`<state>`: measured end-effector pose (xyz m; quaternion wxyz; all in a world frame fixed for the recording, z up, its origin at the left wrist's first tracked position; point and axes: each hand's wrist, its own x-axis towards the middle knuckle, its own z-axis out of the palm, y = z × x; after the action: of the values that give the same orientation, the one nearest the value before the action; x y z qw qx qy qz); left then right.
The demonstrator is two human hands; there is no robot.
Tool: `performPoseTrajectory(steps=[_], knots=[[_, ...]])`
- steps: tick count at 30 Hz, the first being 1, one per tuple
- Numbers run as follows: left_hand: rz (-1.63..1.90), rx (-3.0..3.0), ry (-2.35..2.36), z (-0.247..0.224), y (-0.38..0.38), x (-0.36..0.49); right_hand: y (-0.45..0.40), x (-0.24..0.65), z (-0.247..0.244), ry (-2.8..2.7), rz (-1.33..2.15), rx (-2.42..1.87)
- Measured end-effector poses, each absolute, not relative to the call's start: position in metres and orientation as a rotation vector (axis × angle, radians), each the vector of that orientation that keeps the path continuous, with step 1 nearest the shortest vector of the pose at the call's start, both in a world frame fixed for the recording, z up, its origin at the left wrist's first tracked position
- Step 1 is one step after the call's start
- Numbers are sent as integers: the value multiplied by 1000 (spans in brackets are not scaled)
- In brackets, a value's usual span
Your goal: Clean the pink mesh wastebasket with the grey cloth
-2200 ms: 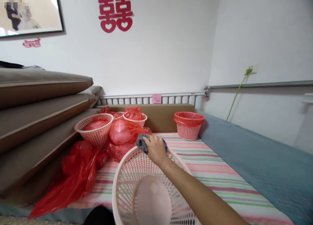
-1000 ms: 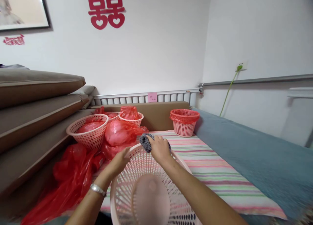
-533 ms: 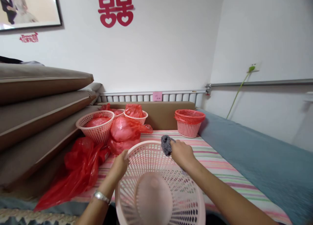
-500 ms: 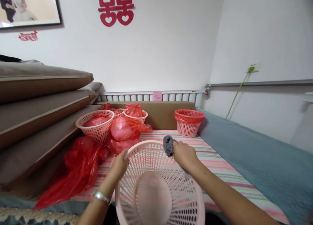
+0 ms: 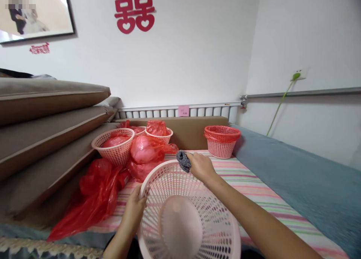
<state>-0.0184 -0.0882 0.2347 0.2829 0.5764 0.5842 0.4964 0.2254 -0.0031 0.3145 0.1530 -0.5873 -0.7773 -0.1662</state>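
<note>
A pale pink plastic basket (image 5: pixel 163 187) with a perforated wall is tilted toward me at the bottom centre, its inside bare. My left hand (image 5: pixel 134 206) grips its rim on the left side, with the fingers behind the wall. At the far rim, my right hand (image 5: pixel 201 167) is closed around a dark grey cloth (image 5: pixel 183 161), which touches the top edge. Part of the right side of the basket lies behind my right forearm.
Red plastic bags (image 5: pixel 96 191) lie on the left by a stack of cushions (image 5: pixel 50 125). Pink baskets (image 5: pixel 120 153) with red bags in them stand behind. A red-lined basket (image 5: pixel 221 148) stands at the back right on the striped sheet (image 5: pixel 259 199).
My right hand has slid the grey cloth leftward along the far rim. My left hand has shifted lower on the left side, still holding the basket. The view has turned slightly.
</note>
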Motion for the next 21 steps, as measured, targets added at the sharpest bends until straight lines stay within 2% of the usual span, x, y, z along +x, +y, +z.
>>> performPoseTrajectory(steps=[7, 16, 21], knots=[[1221, 1612, 1632, 229, -85, -24, 16, 206, 314, -2373, -485, -1491], [960, 1939, 1514, 269, -16, -15, -1, 190, 287, -2297, -585, -1471], [938, 2052, 1455, 264, -30, -5, -15, 178, 277, -2318, -615, -1320]])
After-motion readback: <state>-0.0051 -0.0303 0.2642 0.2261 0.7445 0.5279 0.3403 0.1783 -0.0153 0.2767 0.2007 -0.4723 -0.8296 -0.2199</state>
